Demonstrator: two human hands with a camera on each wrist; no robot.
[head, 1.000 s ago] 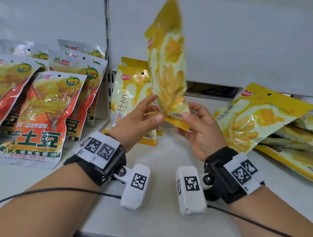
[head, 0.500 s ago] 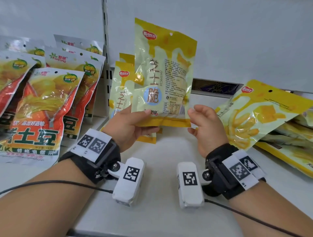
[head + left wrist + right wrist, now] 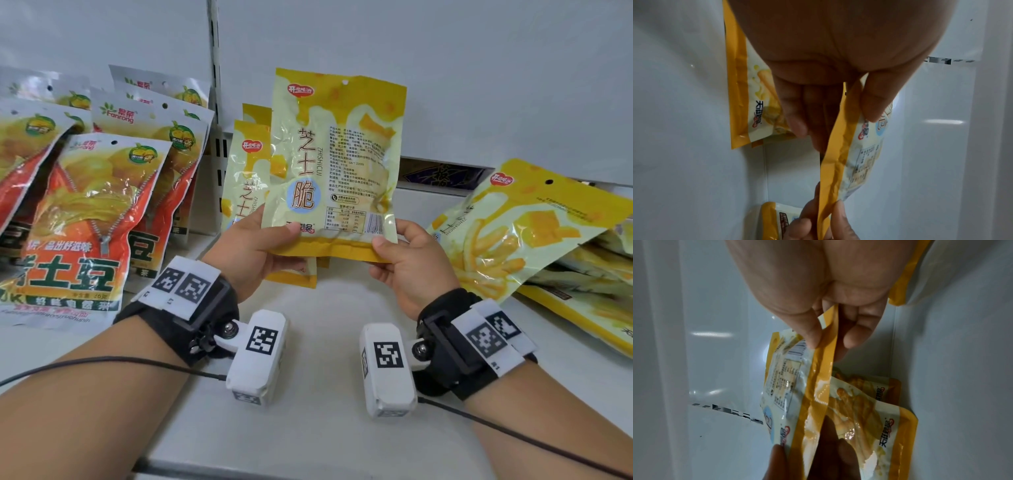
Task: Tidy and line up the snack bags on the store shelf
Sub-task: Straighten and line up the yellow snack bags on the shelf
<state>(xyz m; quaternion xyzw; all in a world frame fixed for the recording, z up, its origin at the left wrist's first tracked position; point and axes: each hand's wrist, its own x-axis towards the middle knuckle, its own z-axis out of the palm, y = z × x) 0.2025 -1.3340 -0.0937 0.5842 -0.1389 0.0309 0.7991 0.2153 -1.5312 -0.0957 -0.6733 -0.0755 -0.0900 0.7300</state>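
A yellow cheese-stick snack bag [image 3: 334,164] stands upright in the air above the white shelf [image 3: 325,342], its printed back facing me. My left hand [image 3: 260,250] pinches its bottom left corner, thumb on the back side. My right hand [image 3: 404,257] pinches the bottom right corner. The left wrist view shows the bag's bottom seam [image 3: 830,162] edge-on between thumb and fingers; the right wrist view shows the same bag [image 3: 818,386] held at its seam. Behind it, two matching yellow bags [image 3: 245,178] stand against the back wall.
Orange-red potato snack bags [image 3: 89,212] stand in rows on the left, past a slotted upright post [image 3: 214,68]. Several yellow bags [image 3: 534,226] lie tumbled in a leaning heap at the right. Bare shelf lies in the front middle between my wrists.
The held bag has turned from edge-on to flat, its back facing me. My left hand shifted from the middle of the seam to the bottom left corner; both hands have sunk slightly.
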